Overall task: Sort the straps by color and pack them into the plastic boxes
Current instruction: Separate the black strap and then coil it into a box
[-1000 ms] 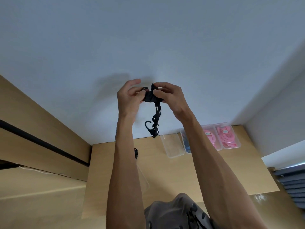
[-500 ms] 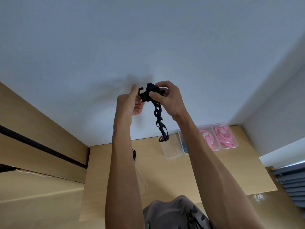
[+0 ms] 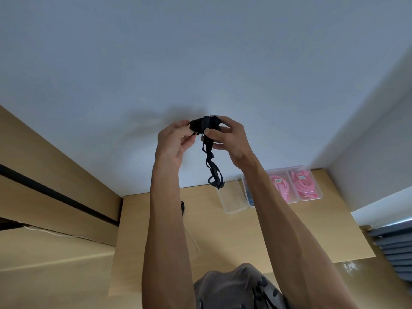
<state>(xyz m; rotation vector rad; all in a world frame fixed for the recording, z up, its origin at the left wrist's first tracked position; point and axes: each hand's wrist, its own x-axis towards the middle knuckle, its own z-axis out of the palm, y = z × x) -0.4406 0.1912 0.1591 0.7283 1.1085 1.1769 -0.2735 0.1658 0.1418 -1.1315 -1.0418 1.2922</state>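
Observation:
Both my hands are raised in front of the white wall, holding a black strap (image 3: 211,161). My left hand (image 3: 172,142) pinches the bundled upper end of it, and my right hand (image 3: 229,139) grips the same bundle from the right. The strap's loose tail hangs down between my forearms, its hook end just above an empty clear plastic box (image 3: 231,198). Along the wall stand a box with blue straps (image 3: 247,192), partly behind my right arm, and two boxes of pink straps (image 3: 282,186) (image 3: 304,184).
A wooden table (image 3: 289,226) carries the boxes along the wall. A clear lid or box (image 3: 192,244) lies behind my left arm, with a dark item (image 3: 182,207) near it. A wooden cabinet (image 3: 55,186) stands at the left, a grey radiator-like object (image 3: 394,248) at the right.
My left hand has closed back onto the strap bundle after letting go briefly. The hanging tail has grown shorter as the strap is wound up.

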